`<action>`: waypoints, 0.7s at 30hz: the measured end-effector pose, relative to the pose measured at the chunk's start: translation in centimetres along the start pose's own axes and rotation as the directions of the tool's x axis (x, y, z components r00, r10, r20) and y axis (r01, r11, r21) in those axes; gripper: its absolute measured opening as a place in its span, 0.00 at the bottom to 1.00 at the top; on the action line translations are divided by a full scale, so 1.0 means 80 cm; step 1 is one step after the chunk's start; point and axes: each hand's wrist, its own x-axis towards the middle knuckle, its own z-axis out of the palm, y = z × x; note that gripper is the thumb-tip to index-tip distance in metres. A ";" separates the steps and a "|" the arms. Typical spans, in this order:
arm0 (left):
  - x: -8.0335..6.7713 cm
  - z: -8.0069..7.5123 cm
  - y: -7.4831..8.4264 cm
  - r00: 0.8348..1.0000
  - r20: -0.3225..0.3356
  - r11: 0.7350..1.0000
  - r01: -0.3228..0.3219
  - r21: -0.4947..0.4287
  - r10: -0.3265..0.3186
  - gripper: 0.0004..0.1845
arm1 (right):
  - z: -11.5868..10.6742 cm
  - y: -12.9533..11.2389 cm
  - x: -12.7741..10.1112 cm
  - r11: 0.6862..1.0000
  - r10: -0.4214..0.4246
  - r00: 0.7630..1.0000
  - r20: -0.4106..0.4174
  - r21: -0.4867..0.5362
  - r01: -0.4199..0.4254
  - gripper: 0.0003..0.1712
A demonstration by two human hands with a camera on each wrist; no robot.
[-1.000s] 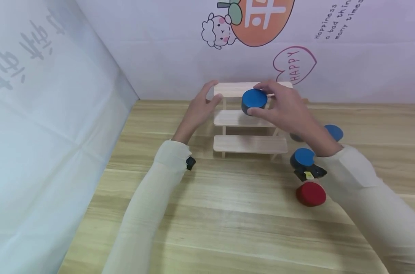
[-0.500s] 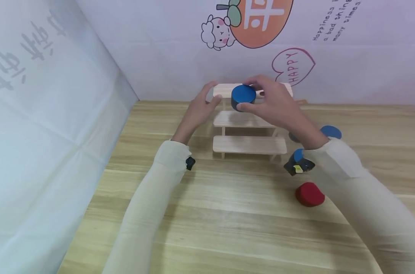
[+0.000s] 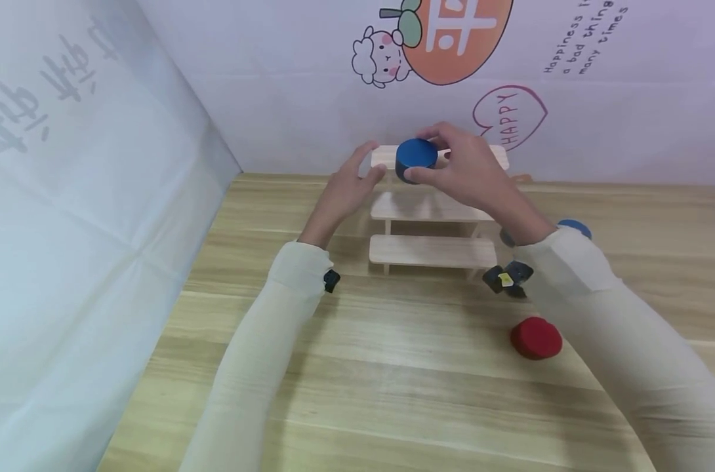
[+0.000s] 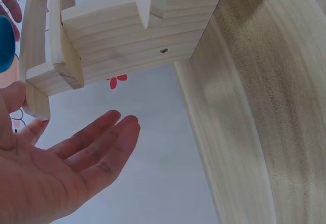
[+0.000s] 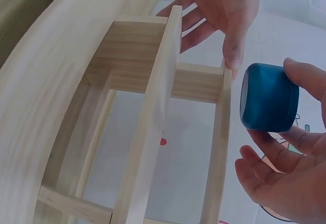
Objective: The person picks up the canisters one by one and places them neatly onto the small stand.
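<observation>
Fingers (image 3: 446,141) of the right hand (image 3: 472,174) are curling round a blue cylinder (image 3: 416,160), pinching it by its side wall with the thumb on the near side. The cylinder is short and squat, with a flat, bright blue top face, a darker blue side and softly rounded edges; in the right wrist view its finish is looking matte and teal-blue. It is hovering at the left end of the top step of the wooden stepped shelf (image 3: 431,251), and whether it is touching that step I cannot tell.

The left hand (image 3: 347,190) is lying open just left of the shelf, fingers straight and relaxed, holding nothing; its thumb is sitting against the left end of the top step.

The shelf is standing on the desk (image 3: 393,367) against the back wall, three pale plank steps rising away from the person. To the right of the shelf a second blue cylinder (image 3: 574,227) is showing partly behind the right sleeve. In front of the shelf and to its right, a red cylinder (image 3: 536,337) is lying on the desk, well apart from both hands.
</observation>
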 end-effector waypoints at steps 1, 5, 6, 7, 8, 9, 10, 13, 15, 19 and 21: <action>0.000 -0.001 0.001 1.000 0.000 1.000 0.008 0.004 -0.008 0.32 | 0.000 0.000 0.002 1.000 0.003 1.000 0.001 0.009 -0.003 0.38; -0.001 -0.001 0.005 1.000 -0.007 0.999 0.027 0.016 -0.027 0.32 | 0.001 0.002 0.007 0.999 0.013 1.000 0.006 0.034 -0.013 0.39; -0.002 -0.001 0.006 1.000 -0.012 0.999 0.026 0.020 -0.025 0.32 | 0.001 0.002 0.009 0.999 0.014 1.000 0.005 0.037 -0.014 0.39; -0.002 0.000 0.007 1.000 -0.015 0.999 0.024 0.022 -0.024 0.32 | 0.001 0.003 0.010 0.999 0.018 1.000 0.005 0.036 -0.018 0.39; -0.003 0.000 0.007 1.000 -0.017 0.999 0.024 0.022 -0.023 0.32 | 0.000 0.004 0.011 0.999 0.024 1.000 0.007 0.035 -0.025 0.39; -0.003 0.001 0.007 1.000 -0.020 1.000 0.021 0.020 -0.021 0.32 | 0.000 0.005 0.013 0.999 0.031 0.999 0.007 0.035 -0.031 0.39; -0.003 0.001 0.008 1.000 -0.021 1.000 0.020 0.018 -0.019 0.32 | 0.000 0.005 0.014 0.999 0.038 0.999 0.007 0.034 -0.038 0.40; -0.003 0.001 0.007 1.000 -0.018 1.000 0.015 0.011 -0.015 0.32 | -0.001 0.006 0.018 0.998 0.058 0.998 0.005 0.036 -0.058 0.40; -0.004 0.001 0.008 1.000 -0.016 1.000 0.020 0.004 -0.020 0.32 | -0.001 0.007 0.020 0.997 0.065 0.998 0.003 0.036 -0.065 0.40; -0.005 0.001 0.008 0.999 -0.024 1.000 0.023 0.009 -0.022 0.32 | 0.000 0.005 0.025 0.997 0.072 0.997 -0.005 0.039 -0.072 0.40; -0.005 0.001 0.008 0.999 -0.019 1.000 0.028 0.013 -0.028 0.32 | 0.000 0.004 0.026 0.996 0.076 0.997 -0.006 0.048 -0.075 0.40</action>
